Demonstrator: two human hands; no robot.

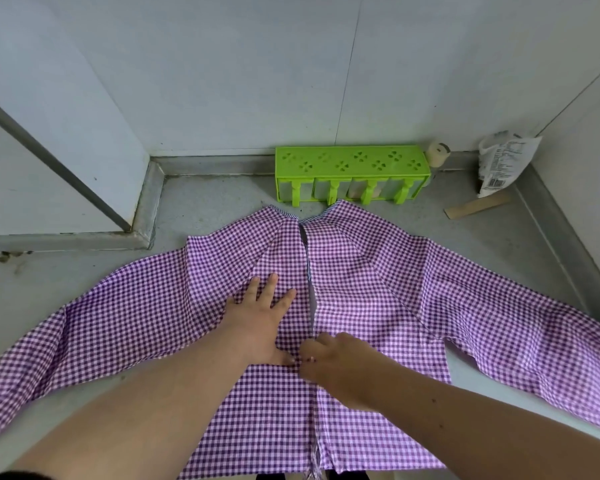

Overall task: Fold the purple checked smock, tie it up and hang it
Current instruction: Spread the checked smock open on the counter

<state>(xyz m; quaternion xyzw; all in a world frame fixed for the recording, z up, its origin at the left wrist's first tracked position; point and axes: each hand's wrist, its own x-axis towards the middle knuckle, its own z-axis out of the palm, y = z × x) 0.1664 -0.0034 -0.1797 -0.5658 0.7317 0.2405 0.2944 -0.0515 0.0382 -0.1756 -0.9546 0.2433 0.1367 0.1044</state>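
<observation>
The purple checked smock (361, 289) lies spread flat on the grey surface (205, 209), sleeves out to both sides; the left hand (260, 320) presses it with straight, spread fingers; just beside it, the right hand (336, 365) pinches the middle opening edge, fingers curled.

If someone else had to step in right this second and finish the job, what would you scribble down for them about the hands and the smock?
Left hand: flat, fingers straight, pressing the left panel of the smock.
Right hand: fingers curled at the centre opening, by the panel edges; whether it pinches cloth cannot be told.
Smock: spread flat on the grey counter, both sleeves stretched out to the sides, collar pointing toward the green rack at the wall.
Done: laid out and being smoothed.
Left: every fold, tying it up, hanging it. No hook is in view.
</observation>
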